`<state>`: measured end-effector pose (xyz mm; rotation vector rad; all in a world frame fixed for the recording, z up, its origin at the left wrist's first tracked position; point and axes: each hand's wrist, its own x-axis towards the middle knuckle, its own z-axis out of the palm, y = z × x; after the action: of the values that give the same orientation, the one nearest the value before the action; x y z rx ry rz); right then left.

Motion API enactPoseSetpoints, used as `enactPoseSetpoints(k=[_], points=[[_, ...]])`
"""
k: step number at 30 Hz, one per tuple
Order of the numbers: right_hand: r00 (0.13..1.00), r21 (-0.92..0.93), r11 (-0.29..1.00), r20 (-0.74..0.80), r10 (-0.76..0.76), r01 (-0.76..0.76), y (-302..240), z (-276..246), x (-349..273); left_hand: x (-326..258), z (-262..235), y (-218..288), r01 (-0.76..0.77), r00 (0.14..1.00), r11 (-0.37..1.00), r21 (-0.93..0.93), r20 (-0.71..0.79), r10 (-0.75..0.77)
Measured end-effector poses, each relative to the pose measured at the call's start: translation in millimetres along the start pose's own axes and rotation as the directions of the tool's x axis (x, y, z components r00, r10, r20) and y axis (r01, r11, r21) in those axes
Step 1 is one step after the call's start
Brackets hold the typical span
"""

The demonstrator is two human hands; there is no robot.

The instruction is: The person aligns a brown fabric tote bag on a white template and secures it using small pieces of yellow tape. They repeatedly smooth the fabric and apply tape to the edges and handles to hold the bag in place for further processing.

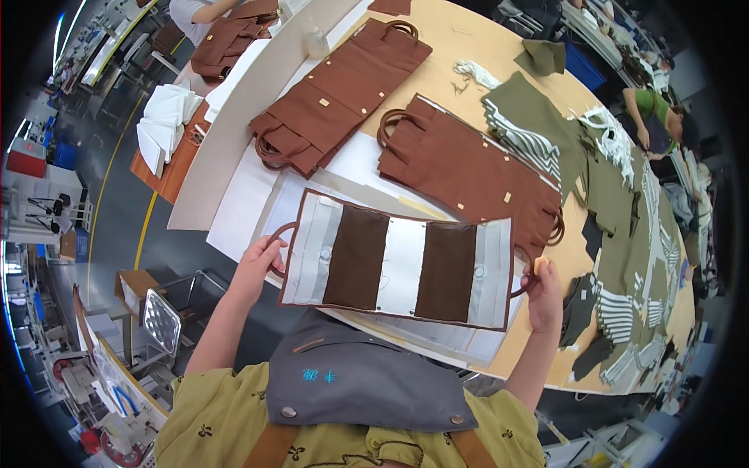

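Observation:
I hold a flat, unfolded bag panel [398, 269] stretched out in front of me, its inside facing up: white lining with two brown bands and a brown edge binding. My left hand [257, 265] grips its left end by the brown loop handle. At the right end, my right hand [544, 295] pinches the panel's edge and handle. The panel hangs just above a stack of white sheets [437, 339] near the table's front edge.
Two stacks of brown bag panels [339, 93] [468, 168] lie on the wooden table [460, 47] beyond. Olive and striped fabric pieces [616, 234] cover the right side. Another person [651, 117] works at far right. A long white board [234, 125] runs along the left.

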<state>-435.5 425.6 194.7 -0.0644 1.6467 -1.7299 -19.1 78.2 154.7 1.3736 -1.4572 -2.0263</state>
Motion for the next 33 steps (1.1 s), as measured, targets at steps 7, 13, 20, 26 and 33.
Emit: enactPoseSetpoints(k=[7,13,20,26,33], points=[[0.976,-0.123,0.984,0.192,-0.101,0.126,-101.8,119.3,115.3,69.0,-26.3,44.4,-0.129,0.989,0.872,-0.471,-0.122,0.08],[0.987,-0.231,0.968,0.145,-0.063,0.095,-148.7,232.6,266.2,149.0,-44.7,56.9,-0.232,0.97,0.728,-0.645,-0.207,0.126],[0.988,-0.3,0.942,0.068,-0.139,0.153,-182.9,343.4,416.0,210.2,-42.3,64.0,-0.278,0.96,0.534,-0.798,-0.239,0.143],[0.985,-0.317,0.933,0.083,-0.153,0.171,-182.7,419.8,487.3,237.8,-36.0,56.9,-0.326,0.945,0.507,-0.798,-0.292,0.148],[0.926,-0.424,0.828,0.078,-0.371,0.367,-96.7,397.9,473.4,261.5,-28.2,36.7,-0.28,0.953,0.54,-0.793,-0.298,0.057]])
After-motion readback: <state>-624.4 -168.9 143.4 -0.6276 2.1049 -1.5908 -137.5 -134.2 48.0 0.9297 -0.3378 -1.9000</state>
